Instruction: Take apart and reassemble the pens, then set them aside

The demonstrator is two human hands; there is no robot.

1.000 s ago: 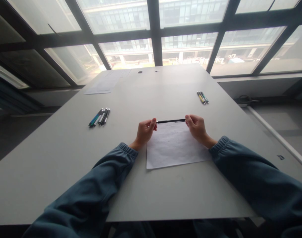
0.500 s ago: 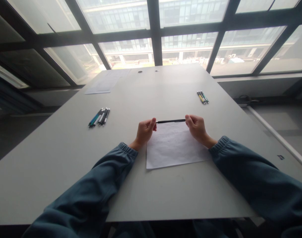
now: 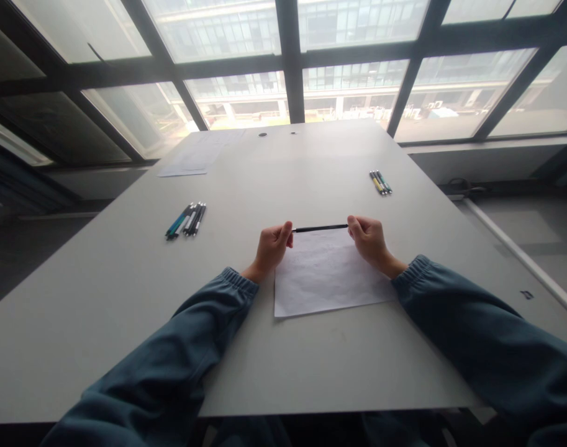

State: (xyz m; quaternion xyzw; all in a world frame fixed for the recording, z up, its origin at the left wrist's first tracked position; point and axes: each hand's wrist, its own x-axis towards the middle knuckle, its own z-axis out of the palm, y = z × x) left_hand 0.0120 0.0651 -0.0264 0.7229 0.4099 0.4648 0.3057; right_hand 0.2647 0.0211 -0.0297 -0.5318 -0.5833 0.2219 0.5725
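A slim black pen (image 3: 320,228) stretches level between my two hands, above the far edge of a sheet of white paper (image 3: 327,279). Its left end is pinched by my left hand (image 3: 272,247), thumb on top and fingers curled in. My right hand (image 3: 367,241) closes the same way on the right end. Both tips of the pen are hidden in the fingers. The paper lies flat, with faint marks too dim to read, and my right wrist is over its right side.
Several pens (image 3: 187,221) lie in a bunch on the white table (image 3: 125,292) to the left. A smaller group of pens (image 3: 381,182) rests at the far right. More paper sheets (image 3: 190,155) are at the back left, before large windows (image 3: 236,99).
The pen has turned slightly about its long axis, its clip no longer showing as before. Both hands have stayed in place.
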